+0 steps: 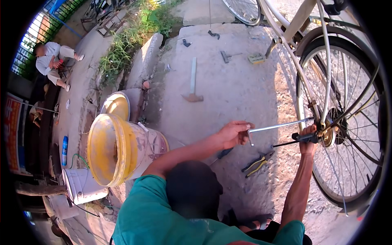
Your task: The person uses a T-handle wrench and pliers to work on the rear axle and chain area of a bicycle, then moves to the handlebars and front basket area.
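Note:
My left hand [237,133] is closed around the bent end of a long silver L-shaped wrench [281,125]. The wrench's other end reaches the hub of a bicycle wheel [359,98] on the right. Beside that hub, my right hand [307,143] grips a black part [305,137], from which a thin dark rod points left; its exact kind does not show. Below the wrench lie pliers [257,164] with yellow and black handles. A dark-handled tool [224,153] is partly hidden under my left forearm.
Farther off on the ground lie a claw hammer [193,81], a small dark T-shaped tool [227,56] and a yellow-green block [257,59]. A yellow-rimmed bucket [94,151] and a blue spray can [65,150] stand left. A person [51,57] sits far left. Another wheel [245,12] shows at the top.

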{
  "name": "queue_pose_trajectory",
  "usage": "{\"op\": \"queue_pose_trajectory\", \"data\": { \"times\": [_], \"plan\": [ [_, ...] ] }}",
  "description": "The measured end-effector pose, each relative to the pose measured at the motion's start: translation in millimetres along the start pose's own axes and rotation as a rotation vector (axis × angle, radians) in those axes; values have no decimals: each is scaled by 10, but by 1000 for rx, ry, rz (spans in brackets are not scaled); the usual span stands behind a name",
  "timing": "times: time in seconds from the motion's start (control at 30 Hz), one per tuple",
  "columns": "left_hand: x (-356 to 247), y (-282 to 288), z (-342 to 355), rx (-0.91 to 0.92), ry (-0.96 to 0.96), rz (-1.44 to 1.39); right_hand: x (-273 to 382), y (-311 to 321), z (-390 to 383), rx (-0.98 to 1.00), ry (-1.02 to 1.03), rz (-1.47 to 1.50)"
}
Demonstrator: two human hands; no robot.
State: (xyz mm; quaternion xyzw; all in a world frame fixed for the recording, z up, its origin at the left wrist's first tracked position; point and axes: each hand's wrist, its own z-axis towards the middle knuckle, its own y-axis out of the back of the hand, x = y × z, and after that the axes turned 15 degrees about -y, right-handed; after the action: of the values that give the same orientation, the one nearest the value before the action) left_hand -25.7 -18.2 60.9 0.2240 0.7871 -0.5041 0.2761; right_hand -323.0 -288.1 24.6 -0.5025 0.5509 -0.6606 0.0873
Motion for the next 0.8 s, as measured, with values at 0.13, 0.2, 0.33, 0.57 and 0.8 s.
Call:
{"op": "queue_pose_trajectory", "data": {
  "times": [0.13, 0.2, 0.33, 0.57, 0.8],
  "plan": [
    [38, 56, 53, 1, 55, -89, -14, -14, -15, -99, 10, 24],
    [43, 46, 53, 2, 59, -50, -19, -8, -5, -121, 9, 31],
    [82, 44, 38, 1, 0, -14, -26, 14, -5, -68, 19, 2],
    [156, 504, 45, -107, -97, -113, -22, 84, 24, -48, -13, -6],
    [320, 1117, -47, -161, -24, 123, -63, 19, 21, -29, -2, 53]
  ]
}}
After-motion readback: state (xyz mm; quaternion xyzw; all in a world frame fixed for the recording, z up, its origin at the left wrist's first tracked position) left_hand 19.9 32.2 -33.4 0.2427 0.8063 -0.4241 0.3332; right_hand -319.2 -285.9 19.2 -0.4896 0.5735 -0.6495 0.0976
